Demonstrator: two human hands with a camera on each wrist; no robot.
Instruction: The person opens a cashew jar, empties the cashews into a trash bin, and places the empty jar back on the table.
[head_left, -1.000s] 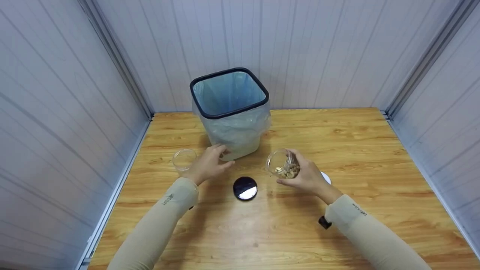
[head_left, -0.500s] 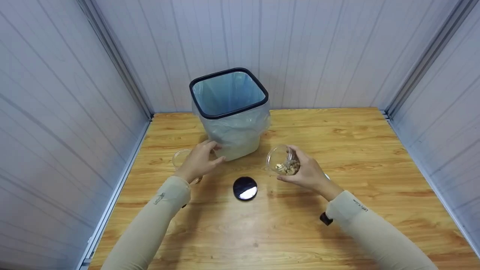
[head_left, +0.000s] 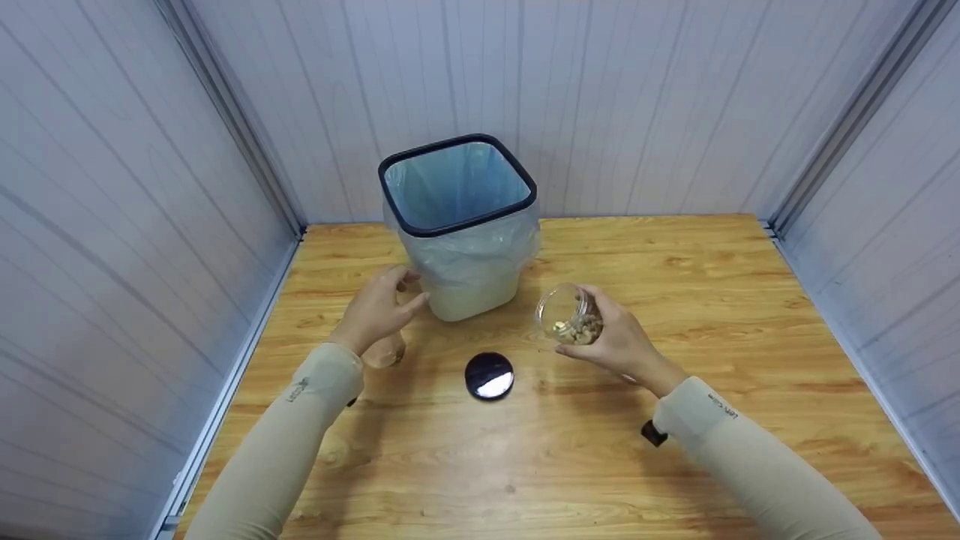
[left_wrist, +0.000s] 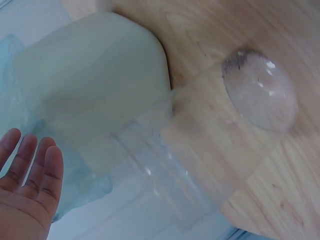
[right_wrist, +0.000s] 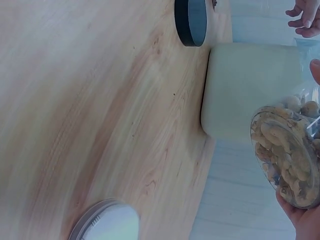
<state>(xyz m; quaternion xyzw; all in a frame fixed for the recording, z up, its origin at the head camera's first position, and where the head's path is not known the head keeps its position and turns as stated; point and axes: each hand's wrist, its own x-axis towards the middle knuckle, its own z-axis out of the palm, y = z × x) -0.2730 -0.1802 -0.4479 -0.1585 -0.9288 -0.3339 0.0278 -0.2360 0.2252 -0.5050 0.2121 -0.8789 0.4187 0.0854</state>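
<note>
My left hand point(head_left: 377, 307) hovers with relaxed, slightly bent fingers over a clear jar point(head_left: 385, 351), hiding its upper part in the head view. In the left wrist view that jar point(left_wrist: 215, 145) stands on the table beside my hand point(left_wrist: 27, 190), with a gap between them. My right hand point(head_left: 619, 341) grips a second clear jar, tilted, with small tan and brown pieces point(head_left: 581, 328) inside. The right wrist view shows these pieces point(right_wrist: 287, 155) through the jar's base, with part of my right hand point(right_wrist: 307, 220) at its side.
A bin point(head_left: 469, 289) with a black rim and a clear liner stands at the back of the wooden table. A round black lid point(head_left: 490, 376) lies between my hands. A white-topped lid point(right_wrist: 112, 222) lies on the table, mostly hidden by my right hand in the head view.
My left hand has moved left, away from the front of the bin and across the standing jar. My right hand has risen slightly with its jar, covering more of the white lid.
</note>
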